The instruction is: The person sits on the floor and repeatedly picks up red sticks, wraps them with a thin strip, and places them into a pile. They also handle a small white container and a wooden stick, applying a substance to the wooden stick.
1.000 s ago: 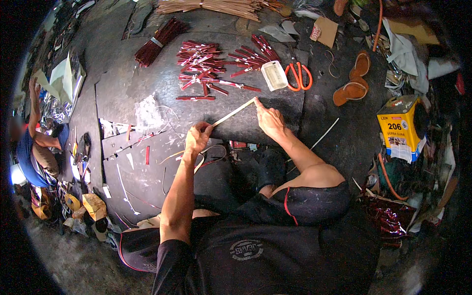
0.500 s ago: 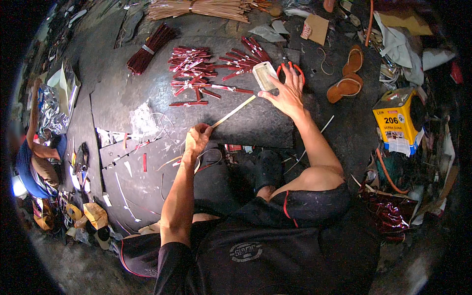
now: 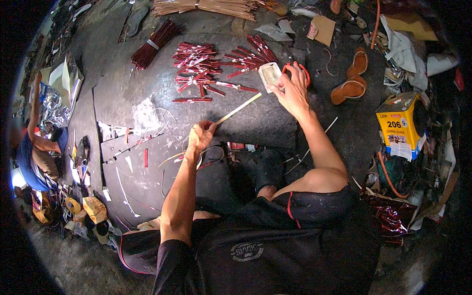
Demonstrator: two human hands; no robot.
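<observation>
My left hand (image 3: 200, 135) pinches the near end of a thin pale stick (image 3: 239, 108) that slants up to the right over the dark floor mat (image 3: 255, 125). Farther off, my right hand (image 3: 293, 88) reaches onto a small white tray (image 3: 269, 75) and the orange-handled scissors (image 3: 306, 73) beside it; whether it grips either one I cannot tell. Several red foil-wrapped sticks (image 3: 201, 69) lie scattered beyond the pale stick.
A bundle of dark red sticks (image 3: 152, 43) and a sheaf of bare sticks (image 3: 206, 7) lie at the far edge. Sandals (image 3: 351, 78) and a yellow tin (image 3: 400, 125) sit right. Another person (image 3: 34, 147) crouches at left among foil sheets.
My right hand left the far end of the pale stick and moved up and right to the white tray and scissors. My left hand stayed on the stick.
</observation>
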